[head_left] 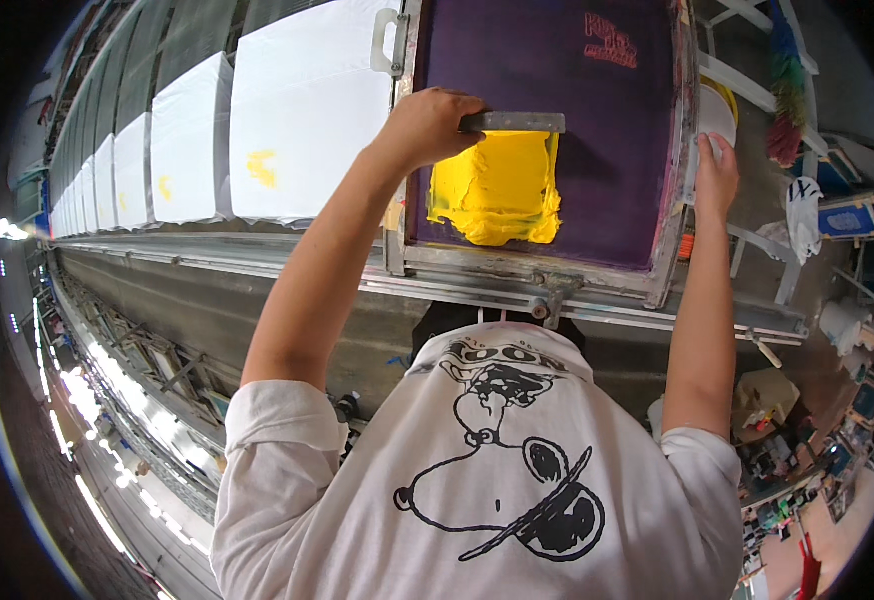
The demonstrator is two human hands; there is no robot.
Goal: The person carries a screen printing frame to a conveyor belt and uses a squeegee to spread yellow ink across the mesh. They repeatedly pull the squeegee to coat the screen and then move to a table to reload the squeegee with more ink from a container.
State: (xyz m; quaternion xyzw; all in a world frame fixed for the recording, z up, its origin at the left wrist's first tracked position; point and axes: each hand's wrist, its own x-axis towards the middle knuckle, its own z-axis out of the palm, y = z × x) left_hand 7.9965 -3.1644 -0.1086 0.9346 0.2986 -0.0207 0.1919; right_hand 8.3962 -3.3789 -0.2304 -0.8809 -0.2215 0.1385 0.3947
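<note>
My left hand (431, 126) is closed round the left end of a grey squeegee (535, 122). Below its bar, thick yellow ink (502, 185) lies in a broad smear with a heaped lower edge. The ink sits on the dark purple mesh of a metal-edged printing screen (597, 190). At the screen's right side, my right hand (717, 178) rests with thumb and fingers bent against the outer edge; part of its grip is hidden. A small reddish design (612, 42) shows near the mesh's upper right corner.
White fabric panels (307, 110) run in a row to the left, several with yellow prints. A metal rail (287, 262) passes along the near side, with a clamp (555, 295) below the screen. A white handle (387, 42) juts from the screen's left. A round white container (717, 112) stands right.
</note>
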